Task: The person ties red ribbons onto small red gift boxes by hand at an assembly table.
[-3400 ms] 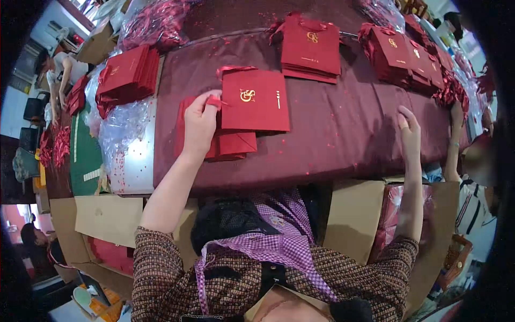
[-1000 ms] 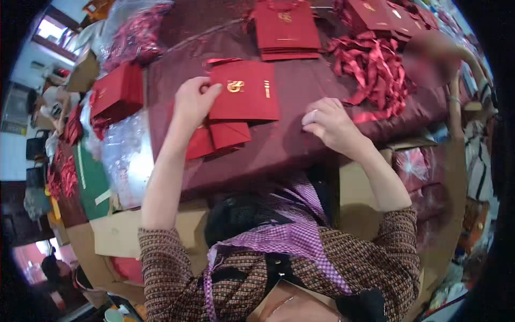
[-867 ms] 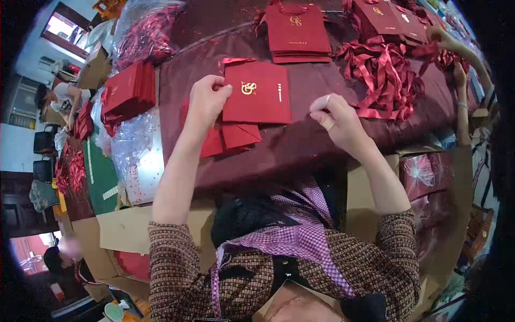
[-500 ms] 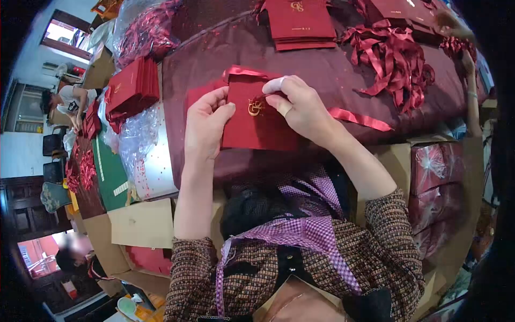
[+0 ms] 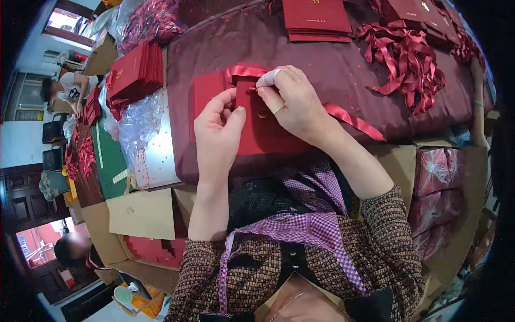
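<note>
A dark red paper gift bag (image 5: 268, 137) lies on the cloth-covered table in front of me. Its gold mark is mostly covered by my right hand. My left hand (image 5: 217, 123) grips the bag's left side, thumb on top. At the upper edge, the fingertips of my right hand (image 5: 294, 102) are pinched together on a thin red piece that looks like ribbon end. White and tan tape wraps two of its fingers. A shiny red ribbon (image 5: 244, 70) crosses the bag's top edge, and another ribbon length (image 5: 357, 122) lies right of my wrist. Another red bag (image 5: 206, 88) lies partly underneath.
Finished-looking red bags (image 5: 316, 21) are stacked at the back, beside a heap of ribbons (image 5: 405, 64). More bags (image 5: 134, 75) stand at the left. Open cartons flank me, the right one holding plastic-wrapped red packs (image 5: 437, 188). Another person (image 5: 75, 88) sits at the far left.
My right hand has moved inward toward the bag's top edge and now covers most of the gold mark. My left thumb has shifted higher along the bag. The whole view has tilted slightly.
</note>
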Available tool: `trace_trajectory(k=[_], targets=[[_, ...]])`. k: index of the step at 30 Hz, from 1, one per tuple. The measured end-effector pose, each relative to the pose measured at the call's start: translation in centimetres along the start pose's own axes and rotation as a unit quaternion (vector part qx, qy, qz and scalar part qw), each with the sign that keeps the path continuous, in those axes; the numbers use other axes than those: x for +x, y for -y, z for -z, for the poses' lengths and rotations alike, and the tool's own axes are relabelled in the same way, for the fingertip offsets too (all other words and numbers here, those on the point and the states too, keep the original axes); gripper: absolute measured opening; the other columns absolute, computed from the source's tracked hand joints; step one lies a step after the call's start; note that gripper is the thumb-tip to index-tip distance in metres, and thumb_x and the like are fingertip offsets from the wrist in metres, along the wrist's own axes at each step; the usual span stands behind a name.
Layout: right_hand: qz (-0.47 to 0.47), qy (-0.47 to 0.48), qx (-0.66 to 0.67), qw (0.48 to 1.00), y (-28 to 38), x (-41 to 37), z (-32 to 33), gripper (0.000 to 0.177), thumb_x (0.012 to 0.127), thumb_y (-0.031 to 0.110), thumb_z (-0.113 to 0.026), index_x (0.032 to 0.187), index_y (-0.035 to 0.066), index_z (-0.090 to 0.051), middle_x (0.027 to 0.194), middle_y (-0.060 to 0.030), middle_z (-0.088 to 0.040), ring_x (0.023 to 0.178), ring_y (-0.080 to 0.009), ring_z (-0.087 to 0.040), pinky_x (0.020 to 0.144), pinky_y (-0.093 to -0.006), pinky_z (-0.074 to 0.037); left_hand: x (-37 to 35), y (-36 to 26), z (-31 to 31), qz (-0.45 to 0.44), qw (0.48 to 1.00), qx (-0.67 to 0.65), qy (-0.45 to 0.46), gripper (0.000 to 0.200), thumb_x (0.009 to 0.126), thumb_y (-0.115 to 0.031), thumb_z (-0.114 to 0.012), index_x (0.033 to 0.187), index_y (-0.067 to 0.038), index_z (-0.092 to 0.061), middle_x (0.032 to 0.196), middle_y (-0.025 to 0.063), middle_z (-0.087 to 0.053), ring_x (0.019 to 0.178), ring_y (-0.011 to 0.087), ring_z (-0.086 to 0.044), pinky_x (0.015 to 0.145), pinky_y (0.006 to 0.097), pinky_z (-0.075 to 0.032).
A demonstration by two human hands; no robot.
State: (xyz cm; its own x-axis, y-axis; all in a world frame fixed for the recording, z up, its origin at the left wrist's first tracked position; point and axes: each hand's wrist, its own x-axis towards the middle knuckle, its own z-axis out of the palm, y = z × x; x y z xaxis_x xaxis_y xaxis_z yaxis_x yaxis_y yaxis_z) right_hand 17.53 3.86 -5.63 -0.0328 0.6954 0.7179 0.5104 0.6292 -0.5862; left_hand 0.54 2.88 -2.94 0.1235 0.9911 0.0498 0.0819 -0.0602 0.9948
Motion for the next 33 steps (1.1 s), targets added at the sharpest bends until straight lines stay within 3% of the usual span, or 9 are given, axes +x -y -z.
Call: trace_trajectory(k=[9,12,15,19,22,25,28,31,33], targets=[[0.053,0.032,-0.034,0.998,1.0,1.1,1.0,0.008,0.080,0.008,-0.060,0.084,0.002,-0.055,0.080,-0.0138,-0.059,0.078,-0.0322,-0.057,0.073,-0.0414,-0.043,-1.4,0.0,-1.0,-0.120,0.986,0.107,-0.048,0.028,0.080,0.004,-0.060,0.108,0.005,-0.061,0.080,0.0047,-0.058,0.070,0.0094,-0.050,0.065,0.0226,-0.044],[0.089,0.099,-0.133,0.982,2.3,2.1,2.1,0.010,0.076,0.009,-0.059,0.081,0.001,-0.056,0.076,-0.0133,-0.058,0.074,-0.0297,-0.056,0.071,-0.0395,-0.043,-1.6,-0.4,-1.4,-0.254,0.919,0.292,-0.068,0.030,0.075,0.007,-0.059,0.105,0.004,-0.062,0.081,0.0155,-0.059,0.071,0.0264,-0.056,0.070,0.0351,-0.047],[0.181,0.182,-0.326,0.910,4.6,2.6,2.9,0.015,0.071,0.016,-0.058,0.076,0.002,-0.055,0.073,-0.0098,-0.058,0.074,-0.0246,-0.057,0.068,-0.0350,-0.042,-2.3,-1.0,-2.4,-0.301,0.892,0.334,-0.048,0.031,0.074,0.008,-0.059,0.104,0.005,-0.061,0.079,0.0142,-0.058,0.073,0.0299,-0.055,0.072,0.0379,-0.043],[0.057,0.208,-0.070,0.974,2.0,2.3,2.6,0.009,0.078,0.009,-0.057,0.078,0.000,-0.054,0.079,-0.0140,-0.056,0.077,-0.0313,-0.055,0.072,-0.0386,-0.044,-2.4,0.1,-2.1,-0.319,0.902,0.289,-0.042,0.031,0.074,0.009,-0.058,0.104,0.007,-0.060,0.083,0.0155,-0.060,0.073,0.0296,-0.055,0.069,0.0376,-0.044],[-0.102,0.203,0.046,0.973,1.7,2.0,3.0,0.009,0.083,0.008,-0.057,0.082,-0.001,-0.056,0.081,-0.0161,-0.059,0.080,-0.0345,-0.057,0.073,-0.0414,-0.046,-2.6,-0.1,-1.9,-0.276,0.917,0.288,-0.026,0.031,0.075,0.009,-0.057,0.106,0.008,-0.060,0.086,0.0156,-0.061,0.071,0.0275,-0.056,0.067,0.0361,-0.046],[-0.069,0.161,0.045,0.983,1.3,1.5,3.1,0.011,0.083,0.010,-0.059,0.082,0.000,-0.056,0.079,-0.0183,-0.060,0.080,-0.0371,-0.058,0.073,-0.0439,-0.045,-2.5,-0.3,-1.6,-0.157,0.977,0.141,0.000,0.031,0.084,0.003,-0.058,0.116,0.004,-0.059,0.088,0.0137,-0.062,0.072,0.0213,-0.058,0.066,0.0291,-0.047],[-0.003,0.131,0.008,0.991,1.5,1.2,3.1,0.011,0.081,0.009,-0.061,0.080,0.000,-0.055,0.078,-0.0176,-0.059,0.080,-0.0368,-0.057,0.075,-0.0441,-0.044,-1.2,-1.3,-0.9,-0.185,0.952,0.243,0.031,0.029,0.089,-0.001,-0.054,0.118,0.003,-0.058,0.083,0.0154,-0.061,0.076,0.0232,-0.060,0.067,0.0312,-0.047],[0.054,0.115,-0.040,0.991,1.2,1.0,2.9,0.010,0.080,0.008,-0.062,0.081,0.001,-0.054,0.079,-0.0153,-0.058,0.080,-0.0340,-0.056,0.076,-0.0417,-0.044,-0.3,-2.0,-0.6,-0.130,0.943,0.303,0.038,0.045,0.091,-0.006,-0.052,0.134,0.004,-0.040,0.079,0.0165,-0.061,0.070,0.0272,-0.062,0.063,0.0341,-0.047],[0.058,0.117,-0.057,0.990,1.1,1.0,2.9,0.010,0.079,0.007,-0.063,0.082,0.002,-0.054,0.080,-0.0143,-0.058,0.080,-0.0328,-0.056,0.077,-0.0407,-0.043,0.6,-1.2,0.0,-0.073,0.977,0.202,0.008,0.052,0.092,-0.007,-0.049,0.140,0.005,-0.031,0.078,0.0108,-0.063,0.066,0.0179,-0.059,0.061,0.0289,-0.047]])
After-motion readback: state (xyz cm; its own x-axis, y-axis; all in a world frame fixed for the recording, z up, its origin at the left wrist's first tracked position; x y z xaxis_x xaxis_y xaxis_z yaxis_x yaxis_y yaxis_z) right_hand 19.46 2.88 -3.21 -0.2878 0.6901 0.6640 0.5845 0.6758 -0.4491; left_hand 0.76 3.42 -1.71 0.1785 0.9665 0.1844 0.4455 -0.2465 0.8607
